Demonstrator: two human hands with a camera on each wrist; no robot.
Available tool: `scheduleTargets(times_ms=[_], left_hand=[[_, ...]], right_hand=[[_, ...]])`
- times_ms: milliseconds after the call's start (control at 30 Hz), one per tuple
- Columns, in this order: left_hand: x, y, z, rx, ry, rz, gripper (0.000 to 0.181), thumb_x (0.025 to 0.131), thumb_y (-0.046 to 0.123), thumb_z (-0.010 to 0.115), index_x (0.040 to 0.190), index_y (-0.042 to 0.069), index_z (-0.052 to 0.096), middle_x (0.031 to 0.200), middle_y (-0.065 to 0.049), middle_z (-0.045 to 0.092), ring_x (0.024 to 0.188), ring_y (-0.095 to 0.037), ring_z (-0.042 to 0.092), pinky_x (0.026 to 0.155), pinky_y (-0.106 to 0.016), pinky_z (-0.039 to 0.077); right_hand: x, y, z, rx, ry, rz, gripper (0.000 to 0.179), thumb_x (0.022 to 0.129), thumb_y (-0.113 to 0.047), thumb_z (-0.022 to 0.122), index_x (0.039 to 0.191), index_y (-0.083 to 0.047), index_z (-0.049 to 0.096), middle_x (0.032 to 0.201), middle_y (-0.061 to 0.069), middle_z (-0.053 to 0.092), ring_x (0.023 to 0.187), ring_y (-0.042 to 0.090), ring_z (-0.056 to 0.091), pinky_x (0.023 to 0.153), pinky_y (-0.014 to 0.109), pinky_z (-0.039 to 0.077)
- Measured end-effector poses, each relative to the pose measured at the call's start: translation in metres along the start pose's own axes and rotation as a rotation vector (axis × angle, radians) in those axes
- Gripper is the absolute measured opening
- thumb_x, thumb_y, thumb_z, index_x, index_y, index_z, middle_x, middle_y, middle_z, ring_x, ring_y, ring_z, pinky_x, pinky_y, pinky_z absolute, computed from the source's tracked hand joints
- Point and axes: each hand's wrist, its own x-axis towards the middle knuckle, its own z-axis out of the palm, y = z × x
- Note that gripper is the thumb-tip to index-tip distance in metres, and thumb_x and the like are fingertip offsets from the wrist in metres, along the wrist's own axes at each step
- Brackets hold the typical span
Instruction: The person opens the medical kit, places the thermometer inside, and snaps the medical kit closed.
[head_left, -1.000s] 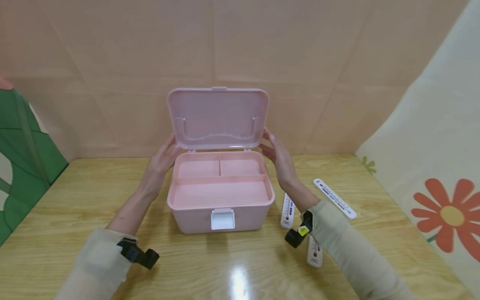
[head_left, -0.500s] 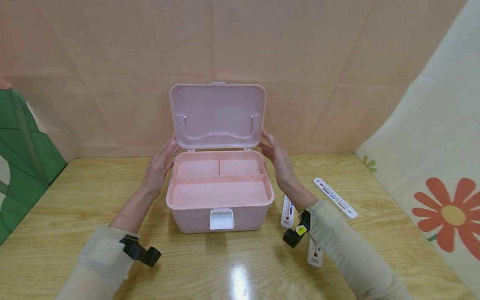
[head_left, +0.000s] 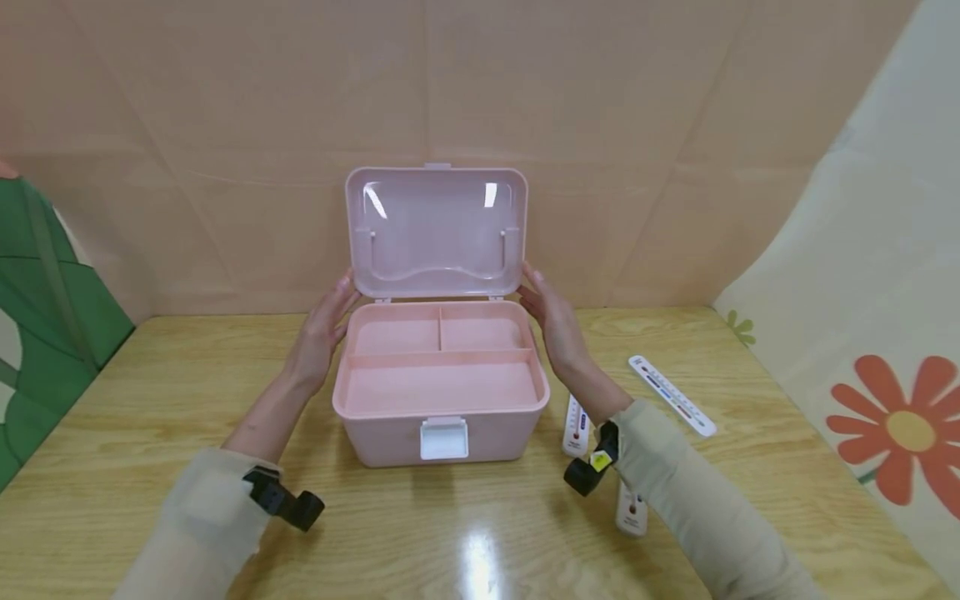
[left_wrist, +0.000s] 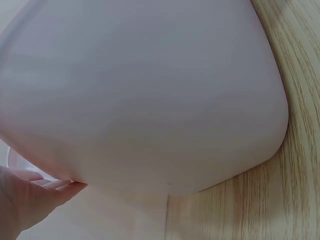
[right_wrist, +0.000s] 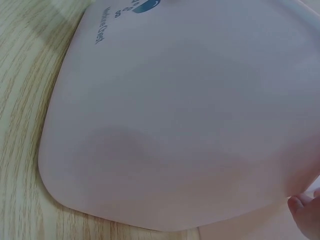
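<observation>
A pink plastic medicine box [head_left: 375, 442] stands on the table with its lid [head_left: 437, 217] raised and leaning back. Its tray [head_left: 442, 387] has two small compartments behind one wide one, and nothing shows in them. My left hand [head_left: 313, 337] is at the left hinge corner, fingers extended by the lid's lower edge. At the opposite corner my right hand [head_left: 558, 329] lies along the lid's lower right side, fingers extended. Both wrist views are filled by the box's side walls, with the left fingertips [left_wrist: 75, 187] and right fingertips [right_wrist: 296, 204] near the back edge.
A white strip thermometer [head_left: 671, 396] lies to the right of the box. Two more thermometers, one beside the box [head_left: 575, 429] and one nearer the front [head_left: 632, 512], are partly covered by the right arm. A cloth backdrop [head_left: 637, 167] rises behind the table.
The lid has tilted farther back, and bright reflections now show on its inner face. Both hands have stayed nearly in place by the hinge corners. The thermometers have not moved.
</observation>
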Motion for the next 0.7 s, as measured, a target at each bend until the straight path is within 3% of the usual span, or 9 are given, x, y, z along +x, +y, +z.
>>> scheduleTargets(times_ms=[500,700], left_hand=[[0.006,-0.005,0.003,-0.023,-0.010,0.015,0.076,0.097,0.056,0.029,0.154,0.010,0.014,0.161,-0.007,0.012,0.148,-0.023,0.012,0.120,-0.051,0.007],[0.008,-0.011,0.002,-0.024,-0.019,0.013,0.081,0.095,0.061,0.030,0.155,0.010,0.010,0.161,-0.009,0.010,0.149,-0.025,0.009,0.120,-0.052,0.007]], right_hand=[[0.001,0.003,0.001,0.016,-0.012,0.026,0.054,0.103,-0.027,0.028,0.149,0.001,0.027,0.156,0.018,0.024,0.141,0.037,0.030,0.120,0.044,0.019],[0.001,0.003,0.001,-0.009,-0.011,0.046,0.054,0.104,-0.026,0.027,0.149,0.002,0.024,0.157,0.016,0.024,0.140,0.036,0.032,0.120,0.042,0.020]])
